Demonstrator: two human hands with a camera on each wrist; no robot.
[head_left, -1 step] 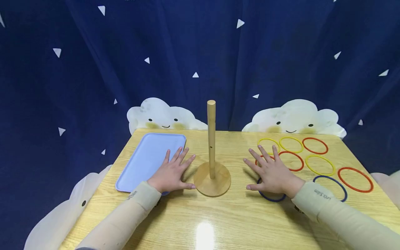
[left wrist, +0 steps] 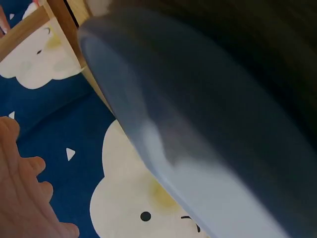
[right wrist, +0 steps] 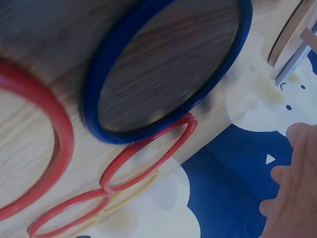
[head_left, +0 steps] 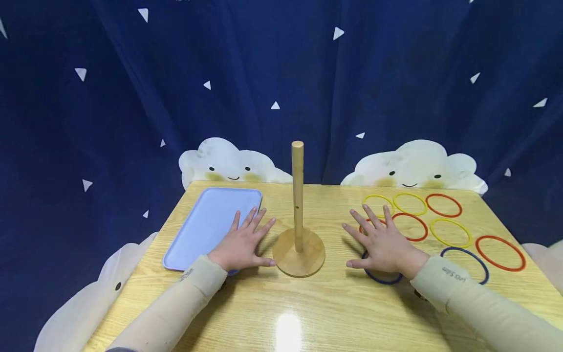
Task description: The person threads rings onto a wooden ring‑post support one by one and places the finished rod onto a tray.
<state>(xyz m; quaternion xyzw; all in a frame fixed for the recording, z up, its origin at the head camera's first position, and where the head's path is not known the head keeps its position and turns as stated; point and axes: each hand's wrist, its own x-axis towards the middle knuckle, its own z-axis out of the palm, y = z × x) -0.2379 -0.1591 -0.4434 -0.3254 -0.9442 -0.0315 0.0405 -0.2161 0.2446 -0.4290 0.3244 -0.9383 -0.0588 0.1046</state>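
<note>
Worktop (head_left: 334, 308): pale wood, grain running crosswise, glossy; bright reflection (head_left: 288, 332) near the front edge of the view. On its left side lies a light blue tray (head_left: 198, 234), rectangular, flat, with raised rim. Near mid-width, a wooden stand (head_left: 298, 195) rests on its round base, post upright. To the right, nine rings lie flat: three yellow rings (head_left: 409, 192), four red rings (head_left: 524, 261) and two blue rings (head_left: 465, 249). Back row, left to right: yellow, yellow, red. Blue pair nearer the front; one blue and one red partly hidden.
</note>
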